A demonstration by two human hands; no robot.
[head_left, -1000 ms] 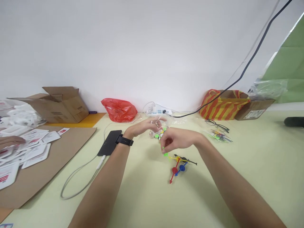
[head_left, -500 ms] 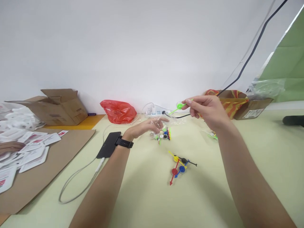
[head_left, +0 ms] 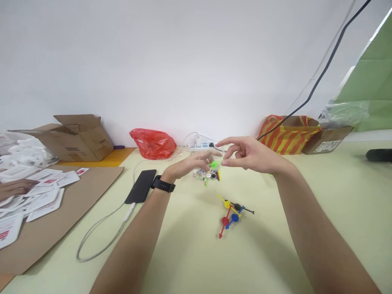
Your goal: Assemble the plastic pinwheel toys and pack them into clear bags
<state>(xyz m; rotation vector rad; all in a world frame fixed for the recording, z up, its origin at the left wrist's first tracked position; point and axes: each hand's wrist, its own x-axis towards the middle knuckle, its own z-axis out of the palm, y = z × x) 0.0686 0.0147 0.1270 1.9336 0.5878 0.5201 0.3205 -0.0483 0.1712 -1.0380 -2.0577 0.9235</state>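
In front of me, my left hand, with a black band at the wrist, has its fingers curled around a bright green arrow spinner, partly hidden and blurred. My right hand is just to the right; its thumb and index finger are apart, the thumb tip close to the spinner. Whether that thumb touches it is unclear. Behind and below the left fingers lies a small heap of coloured spinners and discs. Nearer me on the table are a yellow spinner, a black one, a red one and a blue one.
A black phone with a cable lies left of my forearm. Farther left, another person's hand rests on white packets over cardboard. A red bag, power strip, striped bag and boxes line the wall.
My right hand has moved left and down toward my left hand, bringing the green spinner along. Its fingers have spread, and the spinner is now at my left fingers.
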